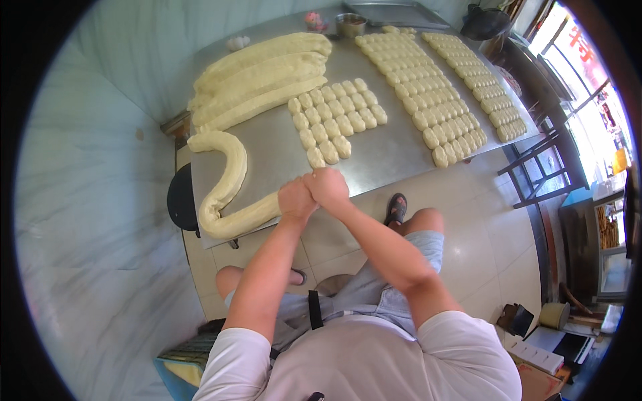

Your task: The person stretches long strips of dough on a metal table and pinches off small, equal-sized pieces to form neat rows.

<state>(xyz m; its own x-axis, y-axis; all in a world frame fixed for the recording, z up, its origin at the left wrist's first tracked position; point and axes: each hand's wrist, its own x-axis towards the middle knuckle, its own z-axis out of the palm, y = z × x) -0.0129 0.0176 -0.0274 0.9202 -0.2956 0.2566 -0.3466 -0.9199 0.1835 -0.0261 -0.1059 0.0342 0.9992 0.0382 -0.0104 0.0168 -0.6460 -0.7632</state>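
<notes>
A long, thick dough rope (229, 173) curves in an S along the near left of the metal table. Its near end runs into my left hand (296, 196), which is closed around it. Pressed against that hand is my right hand (328, 186), its fingers curled. Whatever lies inside the right hand is hidden. Just beyond my hands, small dough pieces (331, 120) lie in close rows, the nearest almost at my knuckles. Behind the rope, several thick dough strips (261, 75) rest side by side.
More rows of dough pieces (421, 95) cover the right part of the metal table (271, 155). At the back stand a metal pot (351, 25) and a metal tray (396, 13). A black round stool (181, 198) sits by the left edge, a dark wooden stool (544, 170) to the right.
</notes>
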